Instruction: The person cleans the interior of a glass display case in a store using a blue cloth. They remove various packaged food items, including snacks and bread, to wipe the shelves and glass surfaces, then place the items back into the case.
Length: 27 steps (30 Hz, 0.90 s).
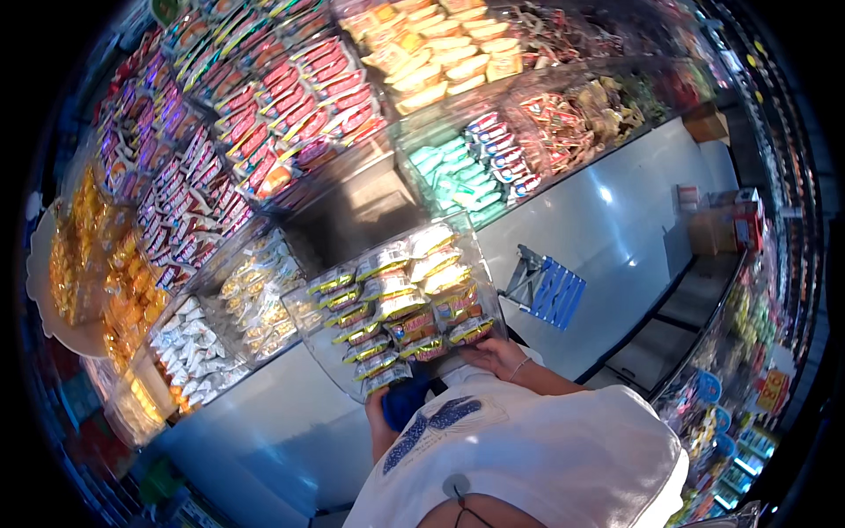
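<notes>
A clear plastic tray with rows of yellow-edged snack packets lies tilted in front of my body, at the near edge of the snack display. My left hand is at its near left corner, fingers partly hidden under the packets and beside a dark blue object. At the near right corner is my right hand, palm up, fingertips at the tray's edge, a thin bracelet on the wrist. Just beyond the tray is an open compartment showing a bare brown bottom.
Bins of red-wrapped packets, yellow-wrapped cakes, green packets and white pouches surround the compartment. A blue-slatted folding stool stands on the glossy floor to the right. Cardboard boxes sit on the far right counter.
</notes>
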Available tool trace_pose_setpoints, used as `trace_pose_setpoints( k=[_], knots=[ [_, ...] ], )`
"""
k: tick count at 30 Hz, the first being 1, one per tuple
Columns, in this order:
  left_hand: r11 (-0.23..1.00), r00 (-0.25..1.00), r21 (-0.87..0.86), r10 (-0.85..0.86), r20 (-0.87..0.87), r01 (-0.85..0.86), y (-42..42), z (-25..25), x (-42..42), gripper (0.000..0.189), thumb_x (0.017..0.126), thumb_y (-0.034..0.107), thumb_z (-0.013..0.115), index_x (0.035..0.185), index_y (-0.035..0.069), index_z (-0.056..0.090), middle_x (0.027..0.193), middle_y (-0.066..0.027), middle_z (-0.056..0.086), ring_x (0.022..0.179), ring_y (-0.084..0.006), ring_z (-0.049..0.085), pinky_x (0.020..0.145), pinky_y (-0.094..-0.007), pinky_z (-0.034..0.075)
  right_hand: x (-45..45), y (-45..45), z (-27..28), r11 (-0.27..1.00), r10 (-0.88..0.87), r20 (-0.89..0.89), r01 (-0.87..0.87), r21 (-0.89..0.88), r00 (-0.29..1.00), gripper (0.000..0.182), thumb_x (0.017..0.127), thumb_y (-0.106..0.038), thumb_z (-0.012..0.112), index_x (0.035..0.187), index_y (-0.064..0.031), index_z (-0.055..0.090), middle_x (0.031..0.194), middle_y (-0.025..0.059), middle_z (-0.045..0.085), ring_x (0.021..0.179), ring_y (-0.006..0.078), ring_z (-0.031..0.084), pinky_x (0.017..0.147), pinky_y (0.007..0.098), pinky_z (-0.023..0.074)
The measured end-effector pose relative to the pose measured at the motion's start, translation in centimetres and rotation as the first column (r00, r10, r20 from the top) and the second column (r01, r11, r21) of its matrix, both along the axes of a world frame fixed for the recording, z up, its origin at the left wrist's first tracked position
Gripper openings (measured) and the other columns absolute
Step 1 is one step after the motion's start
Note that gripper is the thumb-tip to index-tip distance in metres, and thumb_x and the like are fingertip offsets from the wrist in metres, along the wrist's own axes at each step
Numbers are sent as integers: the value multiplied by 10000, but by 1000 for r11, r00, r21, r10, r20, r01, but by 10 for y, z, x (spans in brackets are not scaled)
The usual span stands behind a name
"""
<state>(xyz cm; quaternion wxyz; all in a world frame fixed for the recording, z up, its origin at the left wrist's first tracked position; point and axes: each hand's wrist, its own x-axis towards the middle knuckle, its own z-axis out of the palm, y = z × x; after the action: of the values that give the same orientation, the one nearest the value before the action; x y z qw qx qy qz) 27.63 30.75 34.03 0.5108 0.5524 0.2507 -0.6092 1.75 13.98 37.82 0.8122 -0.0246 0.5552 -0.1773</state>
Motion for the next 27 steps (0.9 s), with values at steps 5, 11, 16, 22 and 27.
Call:
trace_pose_setpoints(
  k=[5,11,16,22,27],
  knots=[
    [972,927,-170,-93,363,165,15,6,-9,311,834,197,615,1083,12,632,996,-93,670,901,-217,639,856,-333,505,-12,7,20,996,14,-25,-16,-93,1000,417,866,-25,523,1280,13,500,1175,186,626,1097,316,633,954,417,529],
    [956,893,-231,-60,447,180,-38,38,-29,338,853,209,601,1111,-9,618,1040,-110,665,924,-223,639,863,-334,505,-36,-28,41,966,-10,2,10,-258,1000,373,856,-68,564,1223,-4,550,1077,133,661,946,246,669,838,384,552],
    [933,914,-286,-92,394,217,-147,99,-80,349,855,159,611,1149,-28,605,1062,-105,653,948,-202,623,849,-303,495,-85,-111,61,948,-108,31,112,-298,994,347,835,-84,578,1162,35,570,1011,179,685,899,294,696,801,414,571],
    [915,953,-340,-124,275,217,-278,85,-157,391,853,205,632,1169,-22,592,1034,-110,662,864,-215,655,791,-310,532,-167,-234,71,920,-50,-33,33,-389,998,392,818,-143,556,1138,81,586,1060,203,682,985,264,679,883,357,555],
    [928,979,-313,-187,77,202,-349,74,-218,371,858,226,636,1133,-21,615,991,-116,675,832,-212,669,754,-324,556,-234,-302,50,930,-98,-57,71,-361,994,305,807,-97,578,1059,71,610,1005,194,683,934,280,687,867,388,570]
  ],
)
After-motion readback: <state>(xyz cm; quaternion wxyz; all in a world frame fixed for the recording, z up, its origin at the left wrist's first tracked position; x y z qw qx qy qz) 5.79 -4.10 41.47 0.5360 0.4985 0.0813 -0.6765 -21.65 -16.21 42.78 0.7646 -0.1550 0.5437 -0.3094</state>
